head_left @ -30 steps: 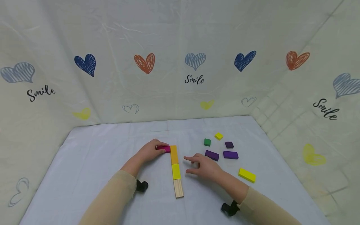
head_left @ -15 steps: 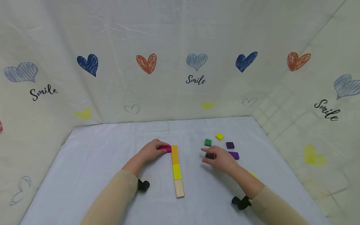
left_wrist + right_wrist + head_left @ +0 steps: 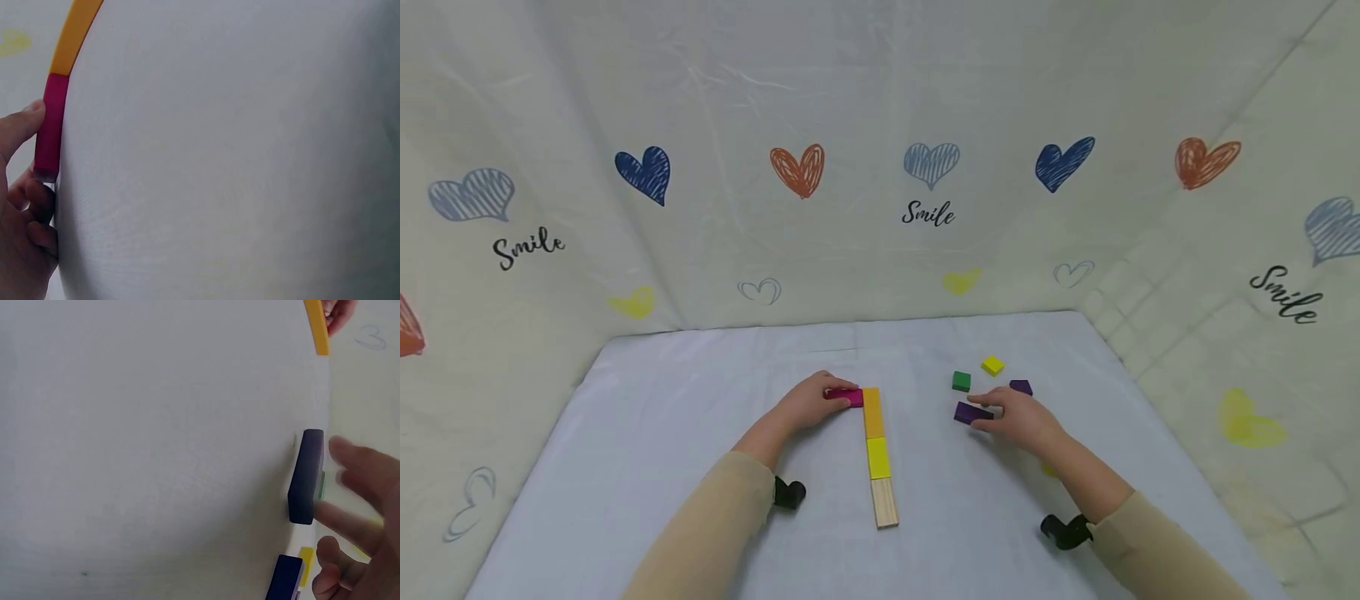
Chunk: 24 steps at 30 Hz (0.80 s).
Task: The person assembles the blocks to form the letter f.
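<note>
My left hand (image 3: 805, 402) pinches a magenta block (image 3: 853, 398) between thumb and fingers. Its end meets an orange block (image 3: 872, 412) at the top of a straight line, followed by a yellow block (image 3: 878, 458) and a plain wooden block (image 3: 884, 503). At the right, my right hand (image 3: 1026, 419) has its thumb and fingers spread near the right end of a purple block (image 3: 972, 412). Whether a fingertip touches that block is unclear. A second purple block (image 3: 284, 578) shows in the right wrist view; in the head view the right hand hides it.
Behind the right hand lie a green block (image 3: 961, 381), a small yellow block (image 3: 992, 366) and a dark purple block (image 3: 1021, 387). Another yellow block (image 3: 1049, 470) peeks out under the right forearm. A hanging cloth with hearts (image 3: 797, 171) borders the white table (image 3: 700, 358).
The right hand first moved right to the nearer purple block, covering it, then shifted further right, leaving it uncovered in place. The left hand stays on the magenta block. The head view has turned slightly.
</note>
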### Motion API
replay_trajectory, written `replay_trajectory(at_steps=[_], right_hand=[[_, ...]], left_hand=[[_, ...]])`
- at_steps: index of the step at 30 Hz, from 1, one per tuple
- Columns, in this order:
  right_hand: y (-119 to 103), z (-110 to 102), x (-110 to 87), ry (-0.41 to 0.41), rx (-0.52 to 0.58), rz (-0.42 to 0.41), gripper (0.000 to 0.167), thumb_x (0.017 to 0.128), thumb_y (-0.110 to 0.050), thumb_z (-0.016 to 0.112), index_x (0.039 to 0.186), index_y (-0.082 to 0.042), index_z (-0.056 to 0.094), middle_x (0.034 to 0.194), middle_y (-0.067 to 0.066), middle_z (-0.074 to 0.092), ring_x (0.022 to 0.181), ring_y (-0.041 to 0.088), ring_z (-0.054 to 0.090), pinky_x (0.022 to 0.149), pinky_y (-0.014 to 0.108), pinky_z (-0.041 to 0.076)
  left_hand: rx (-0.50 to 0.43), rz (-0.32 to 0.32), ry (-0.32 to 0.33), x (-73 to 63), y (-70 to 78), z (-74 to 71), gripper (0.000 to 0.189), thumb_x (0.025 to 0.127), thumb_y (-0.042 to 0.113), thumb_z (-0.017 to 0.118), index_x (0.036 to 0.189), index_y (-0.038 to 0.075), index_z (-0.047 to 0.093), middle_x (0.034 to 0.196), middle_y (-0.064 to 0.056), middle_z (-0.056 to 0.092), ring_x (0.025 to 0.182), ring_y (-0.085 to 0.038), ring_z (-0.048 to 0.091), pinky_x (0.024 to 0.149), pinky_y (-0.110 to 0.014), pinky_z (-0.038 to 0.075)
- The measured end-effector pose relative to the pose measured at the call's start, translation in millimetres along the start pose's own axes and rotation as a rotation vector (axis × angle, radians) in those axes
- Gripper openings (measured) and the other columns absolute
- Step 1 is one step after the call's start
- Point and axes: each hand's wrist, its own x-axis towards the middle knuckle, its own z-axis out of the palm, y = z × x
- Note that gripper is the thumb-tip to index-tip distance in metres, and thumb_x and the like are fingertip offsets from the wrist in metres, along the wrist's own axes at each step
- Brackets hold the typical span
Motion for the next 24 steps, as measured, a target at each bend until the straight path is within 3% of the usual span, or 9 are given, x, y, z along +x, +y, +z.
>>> replay_trajectory(at_steps=[12, 24], right_hand=[[2, 9, 7.5, -0.026, -0.095, 0.027, 0.045, 0.088, -0.028, 0.076, 0.131, -0.023, 0.067, 0.13, 0.009, 0.064, 0.123, 0.033, 0.055, 0.098, 0.055, 0.045], [-8, 2, 13.7, 0.011, -0.136, -0.102, 0.04, 0.089, -0.025, 0.074, 0.129, -0.02, 0.068, 0.121, 0.007, 0.066, 0.117, 0.031, 0.059, 0.098, 0.05, 0.047]], left_hand=[[-0.007, -0.009, -0.003, -1.4, 0.3, -0.4, 0.033, 0.095, 0.034, 0.068, 0.128, 0.033, 0.067, 0.122, 0.0, 0.057, 0.109, -0.022, 0.052, 0.098, -0.042, 0.047], [-0.011, 0.0, -0.001, -0.7, 0.7, 0.0, 0.033, 0.096, 0.032, 0.067, 0.128, 0.032, 0.067, 0.124, -0.001, 0.058, 0.111, -0.022, 0.053, 0.1, -0.042, 0.045]])
